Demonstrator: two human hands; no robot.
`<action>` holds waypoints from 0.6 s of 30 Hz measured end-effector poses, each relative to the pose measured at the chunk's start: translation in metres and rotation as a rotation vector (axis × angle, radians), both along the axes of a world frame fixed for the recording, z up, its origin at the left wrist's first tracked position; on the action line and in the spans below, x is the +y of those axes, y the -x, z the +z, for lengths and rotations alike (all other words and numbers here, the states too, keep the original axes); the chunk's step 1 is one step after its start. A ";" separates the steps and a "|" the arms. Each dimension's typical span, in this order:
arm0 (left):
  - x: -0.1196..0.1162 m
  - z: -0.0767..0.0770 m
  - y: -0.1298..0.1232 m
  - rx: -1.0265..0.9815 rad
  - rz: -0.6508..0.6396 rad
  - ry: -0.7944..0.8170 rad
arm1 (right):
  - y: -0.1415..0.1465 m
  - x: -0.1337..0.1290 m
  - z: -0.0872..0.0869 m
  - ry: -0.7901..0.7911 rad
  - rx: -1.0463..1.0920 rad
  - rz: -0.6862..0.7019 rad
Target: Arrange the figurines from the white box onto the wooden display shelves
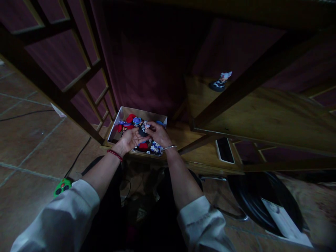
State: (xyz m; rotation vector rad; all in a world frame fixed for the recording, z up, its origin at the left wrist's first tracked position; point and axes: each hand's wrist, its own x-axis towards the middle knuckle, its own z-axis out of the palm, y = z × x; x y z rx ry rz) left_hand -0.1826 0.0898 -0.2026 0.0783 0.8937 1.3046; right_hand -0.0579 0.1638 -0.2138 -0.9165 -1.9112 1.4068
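Figurine (143,131) in hand above box (115,126)

Just left of the frame's middle, my right hand (159,135) is pinching the figurine, and my left hand (128,139) is spreading open, palm up, fingers meeting its dark base. Toys (156,148) are crowding the box. Upper right, a second figurine (221,81) is standing on a shelf (197,95); right of center, a phone (225,150) is lying.

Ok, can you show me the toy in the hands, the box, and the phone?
Toy (143,132): head view, on its dark base.
Box (152,116): head view, on the inside of its far wall.
Phone (225,150): head view, on its dark screen.
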 end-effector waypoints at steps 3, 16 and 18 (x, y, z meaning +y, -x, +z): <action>0.000 -0.001 0.000 0.008 -0.003 0.008 | 0.000 0.000 0.000 0.008 -0.009 -0.027; 0.000 -0.002 -0.001 0.002 0.009 0.012 | 0.000 -0.001 0.002 0.020 -0.005 -0.026; 0.000 -0.003 -0.001 0.016 0.003 -0.001 | 0.001 -0.001 0.001 0.019 0.013 -0.011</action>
